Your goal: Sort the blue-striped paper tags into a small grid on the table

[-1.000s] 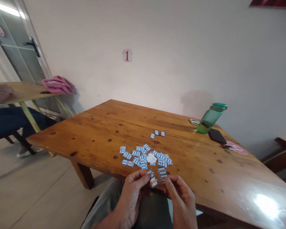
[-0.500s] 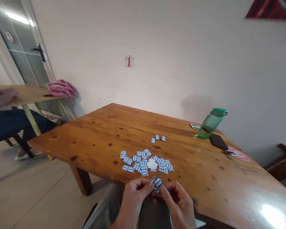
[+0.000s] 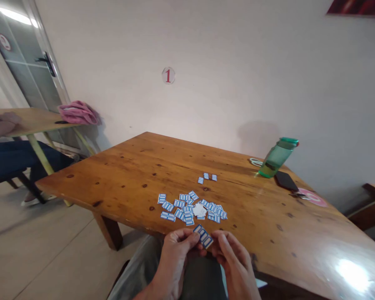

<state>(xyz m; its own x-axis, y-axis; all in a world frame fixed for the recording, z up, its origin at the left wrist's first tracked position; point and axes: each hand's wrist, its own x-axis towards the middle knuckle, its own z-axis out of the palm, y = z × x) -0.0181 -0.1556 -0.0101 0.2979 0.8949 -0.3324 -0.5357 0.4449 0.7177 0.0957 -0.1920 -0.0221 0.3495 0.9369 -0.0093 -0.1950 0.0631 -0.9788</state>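
Low at the table's near edge, my left hand (image 3: 179,254) pinches a small blue-and-white printed card (image 3: 203,236) between thumb and fingers. The card is tilted, its striped face turned up. Close against its right edge is my right hand (image 3: 234,258), fingers curled together; whether they grip the card or something else is hidden. Just beyond both hands lies a loose spread of similar cards (image 3: 179,203), some overlapping. Among them sits a small heap of plain white pieces (image 3: 200,210). Farther back, three more small cards (image 3: 206,176) lie apart from the spread.
A green bottle (image 3: 278,157) stands at the table's right rear, beside a white coiled cable (image 3: 255,162) and a dark phone (image 3: 286,182). Keys (image 3: 299,195) rest by a pink round disc (image 3: 314,197). Leftward, another person's arm (image 3: 1,124) rests on a second table (image 3: 34,118) with pink cloth (image 3: 78,112).
My right thumb has come off the face of the card and moved right. The held blue-and-white card now shows more of its face, in my left hand. The view has tipped slightly downward.
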